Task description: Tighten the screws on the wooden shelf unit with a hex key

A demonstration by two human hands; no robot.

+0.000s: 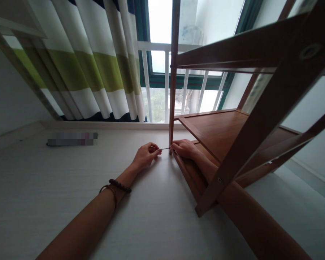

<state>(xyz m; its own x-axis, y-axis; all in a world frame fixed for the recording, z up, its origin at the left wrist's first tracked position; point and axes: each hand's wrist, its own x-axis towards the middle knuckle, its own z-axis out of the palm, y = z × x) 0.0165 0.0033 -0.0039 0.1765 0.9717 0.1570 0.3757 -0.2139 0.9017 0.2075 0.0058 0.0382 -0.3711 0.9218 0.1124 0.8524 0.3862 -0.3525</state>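
My left hand pinches a thin dark hex key between thumb and fingers. The key lies level, and its far end meets the outer side of a wooden shelf's leg near the floor. Its bend is hidden in my fingers. On the other side of that leg, my right hand is closed around the low corner where leg and bottom rail meet. My right forearm passes in through the frame of the brown wooden shelf, above its bottom board. Bolt heads show on the nearer leg.
Behind are a striped curtain, white window bars and a low sill. A blurred flat item lies on the pale floor at left. The shelf's near leg slants across the right side.
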